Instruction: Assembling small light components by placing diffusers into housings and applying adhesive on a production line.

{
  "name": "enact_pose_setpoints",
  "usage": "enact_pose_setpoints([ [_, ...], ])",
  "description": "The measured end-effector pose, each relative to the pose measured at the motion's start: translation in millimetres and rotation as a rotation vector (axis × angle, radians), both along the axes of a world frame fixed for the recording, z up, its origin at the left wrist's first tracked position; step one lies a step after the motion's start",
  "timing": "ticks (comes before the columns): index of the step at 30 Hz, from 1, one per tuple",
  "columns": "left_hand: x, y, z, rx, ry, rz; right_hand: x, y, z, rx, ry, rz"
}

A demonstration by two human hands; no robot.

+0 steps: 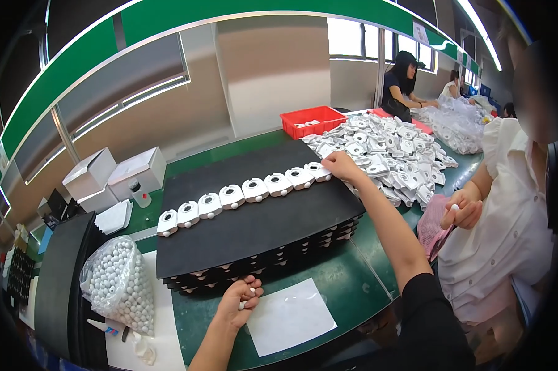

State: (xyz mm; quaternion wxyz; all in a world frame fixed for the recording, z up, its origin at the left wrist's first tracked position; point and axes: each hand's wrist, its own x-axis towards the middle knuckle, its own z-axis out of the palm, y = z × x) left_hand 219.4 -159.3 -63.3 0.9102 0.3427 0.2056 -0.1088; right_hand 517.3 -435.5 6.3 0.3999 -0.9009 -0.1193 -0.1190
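A row of several white plastic parts (pixel 231 196), each with a round hole and most with a small white ball at the near edge, runs across the top black board (pixel 248 229) of a stack. At the row's right end my right hand (pixel 342 167) has its fingers closed on the edge of the last white part (pixel 317 171). My left hand (pixel 236 304) is curled in front of the stack, with small white balls (pixel 242 305) held between its fingers. Its palm is partly hidden.
A bag of white balls (pixel 118 281) stands at left, beside upright black boards (pixel 59 278). A pile of white parts (pixel 390 151) and a red bin (pixel 313 121) lie beyond. White paper (pixel 291 317) lies near. A co-worker's hand (pixel 462 209) holds a white ball at right.
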Motion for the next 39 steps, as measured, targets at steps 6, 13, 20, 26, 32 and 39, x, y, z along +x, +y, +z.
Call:
enact_pose_setpoints([
  [6, 1, -8, 6, 0.071, 0.001, -0.056, -4, -53, -28, 0.112, -0.300, -0.092],
  [13, -4, -12, 11, 0.169, -0.063, -0.186, -99, -86, -95, -0.664, -0.340, -0.130],
  [20, -6, -8, 5, 0.212, -0.108, -0.174, -182, -84, -76, -0.397, -0.408, -0.016],
  [26, -3, -14, 11, 0.182, -0.182, -0.191, -241, -87, -65, -0.153, -0.238, -0.030],
  [32, -8, -16, 15, 0.195, -0.251, -0.130, -235, -96, -53, -0.159, -0.015, -0.091],
  [39, -3, -20, 9, 0.224, -0.236, -0.174, -238, -87, -27, -0.581, -0.126, -0.115],
])
